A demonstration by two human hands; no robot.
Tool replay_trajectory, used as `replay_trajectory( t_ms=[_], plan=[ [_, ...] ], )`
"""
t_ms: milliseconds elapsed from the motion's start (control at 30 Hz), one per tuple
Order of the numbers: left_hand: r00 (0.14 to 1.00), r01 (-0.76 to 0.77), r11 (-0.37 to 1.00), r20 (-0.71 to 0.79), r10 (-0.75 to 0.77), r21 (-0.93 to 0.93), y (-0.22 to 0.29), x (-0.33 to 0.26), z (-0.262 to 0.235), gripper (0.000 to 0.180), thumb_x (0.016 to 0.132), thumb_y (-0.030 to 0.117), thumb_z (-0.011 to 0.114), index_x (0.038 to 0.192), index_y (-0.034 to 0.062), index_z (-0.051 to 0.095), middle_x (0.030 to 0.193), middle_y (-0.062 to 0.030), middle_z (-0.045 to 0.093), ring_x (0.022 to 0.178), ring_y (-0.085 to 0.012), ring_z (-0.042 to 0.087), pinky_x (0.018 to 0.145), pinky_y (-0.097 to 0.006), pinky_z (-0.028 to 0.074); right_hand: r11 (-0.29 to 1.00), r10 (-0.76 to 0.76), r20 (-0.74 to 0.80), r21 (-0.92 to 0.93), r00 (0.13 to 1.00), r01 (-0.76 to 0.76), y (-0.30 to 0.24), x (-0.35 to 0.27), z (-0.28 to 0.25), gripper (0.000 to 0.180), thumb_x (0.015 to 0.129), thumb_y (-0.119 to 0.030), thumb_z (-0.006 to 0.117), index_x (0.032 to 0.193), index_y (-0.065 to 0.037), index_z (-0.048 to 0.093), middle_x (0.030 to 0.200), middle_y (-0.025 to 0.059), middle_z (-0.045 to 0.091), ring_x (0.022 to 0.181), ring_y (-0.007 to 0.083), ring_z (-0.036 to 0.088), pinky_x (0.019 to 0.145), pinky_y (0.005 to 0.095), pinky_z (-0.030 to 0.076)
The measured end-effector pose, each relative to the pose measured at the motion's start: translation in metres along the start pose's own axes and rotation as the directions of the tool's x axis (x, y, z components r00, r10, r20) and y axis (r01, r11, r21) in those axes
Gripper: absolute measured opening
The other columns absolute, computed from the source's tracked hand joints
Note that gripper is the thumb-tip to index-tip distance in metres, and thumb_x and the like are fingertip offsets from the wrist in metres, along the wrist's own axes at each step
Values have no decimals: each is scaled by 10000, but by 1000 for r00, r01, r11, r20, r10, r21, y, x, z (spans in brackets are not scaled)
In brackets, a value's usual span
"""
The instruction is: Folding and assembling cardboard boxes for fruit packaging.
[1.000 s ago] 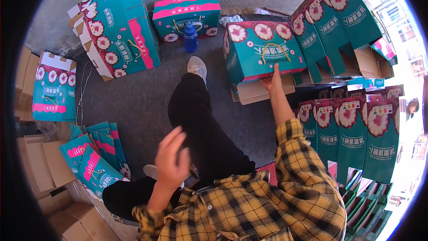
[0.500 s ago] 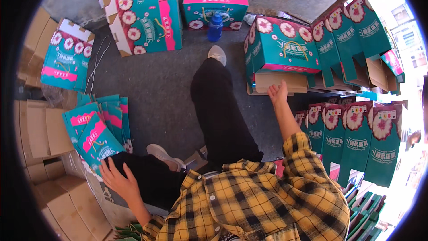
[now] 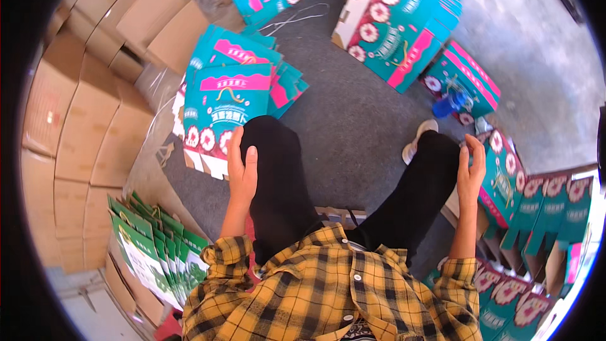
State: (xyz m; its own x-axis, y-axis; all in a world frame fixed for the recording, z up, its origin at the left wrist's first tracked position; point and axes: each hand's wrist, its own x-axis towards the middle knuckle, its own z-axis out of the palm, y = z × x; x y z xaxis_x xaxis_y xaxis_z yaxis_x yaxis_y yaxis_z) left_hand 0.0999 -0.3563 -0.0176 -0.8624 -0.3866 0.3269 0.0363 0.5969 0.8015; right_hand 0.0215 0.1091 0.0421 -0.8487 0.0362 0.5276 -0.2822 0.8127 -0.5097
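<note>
A pile of flat teal carton sleeves with pink bands and flower prints (image 3: 227, 93) lies on the floor in front of my left side. My left hand (image 3: 241, 173) is at the lower right corner of its top piece, beside my left knee. Its thumb stands apart from the fingers; whether they touch the carton I cannot tell. My right hand (image 3: 470, 170) is raised beside my right knee, fingers stretched and nothing in it. Just right of that hand is a formed teal gift box (image 3: 503, 173), partly hidden by it.
Brown cardboard boxes (image 3: 88, 110) are stacked along the left. Green-and-white packages (image 3: 154, 252) stand at lower left. Tall teal cartons (image 3: 401, 31), another teal box (image 3: 470, 79) and a blue bottle (image 3: 449, 105) are ahead. Rows of teal boxes (image 3: 530, 215) line the right. White string (image 3: 293, 20) lies on the floor.
My view has turned left, so the carton pile is now in front of me. My right hand has come away from the gift box's brown flap. My left hand is now upright at the pile's edge.
</note>
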Motion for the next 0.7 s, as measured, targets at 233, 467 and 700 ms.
replay_trajectory(
  t_ms=[233,467,700],
  plan=[
    [504,857,403,355,-787,-322,-141,-71,4,444,917,412,561,1207,76,546,1118,-43,602,941,-144,589,743,-307,466,986,-155,649,55,745,158,-52,42,52,251,871,-163,601,1088,-36,611,951,156,642,867,314,638,746,373,501],
    [325,924,257,223,-919,-285,-232,-109,13,524,848,346,631,1248,32,505,1222,-126,563,1099,-289,549,872,-491,439,966,-116,746,-69,656,249,-50,44,86,290,863,-236,605,1084,-49,610,962,167,647,882,340,630,761,431,493],
    [921,383,741,-166,-352,552,-184,-74,52,744,772,308,698,1362,-16,383,1360,-245,420,1267,-410,388,1032,-535,314,904,-86,783,-199,616,379,-41,37,99,297,834,-207,616,1083,-46,604,969,167,642,906,355,621,785,448,489]
  ],
)
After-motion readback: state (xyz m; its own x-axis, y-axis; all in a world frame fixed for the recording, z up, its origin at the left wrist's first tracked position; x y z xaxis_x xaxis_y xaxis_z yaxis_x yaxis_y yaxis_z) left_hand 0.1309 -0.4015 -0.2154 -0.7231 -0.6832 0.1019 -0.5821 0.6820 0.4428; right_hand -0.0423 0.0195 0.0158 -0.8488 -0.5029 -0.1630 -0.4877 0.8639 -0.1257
